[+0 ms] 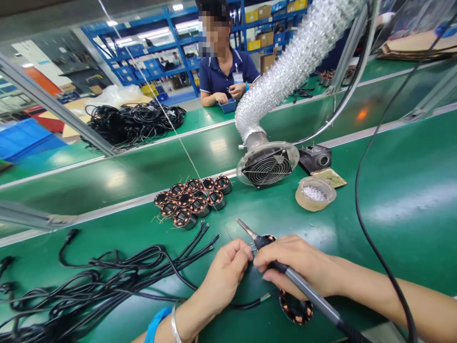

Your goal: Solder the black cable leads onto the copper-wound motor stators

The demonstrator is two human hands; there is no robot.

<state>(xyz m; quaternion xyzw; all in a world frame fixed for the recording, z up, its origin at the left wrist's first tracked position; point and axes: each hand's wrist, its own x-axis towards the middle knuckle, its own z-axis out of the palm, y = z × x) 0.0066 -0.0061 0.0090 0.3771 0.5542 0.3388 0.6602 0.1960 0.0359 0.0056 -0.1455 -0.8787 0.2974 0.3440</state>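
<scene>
My right hand (300, 262) is wrapped round a soldering iron (310, 290), whose bare metal tip points up and left. Beside it, my left hand (228, 267) pinches a small grey part with thin metal legs (253, 248); its exact kind is too small to tell. Below my right hand lies a ring-shaped motor stator with copper windings (296, 309). Another copper-wound stator (269, 238) shows partly behind the iron and my right hand. Near my left wrist, a black cable (250, 304) ends in bared coloured wires.
Several stators (198, 206) stand grouped ahead. Black power cables (117, 276) lie at left. A fume extractor (267, 166) hangs beyond my hands; a solder-iron stand (317, 157) and a round tub (314, 194) sit to its right. A co-worker (228, 71) handles small parts opposite.
</scene>
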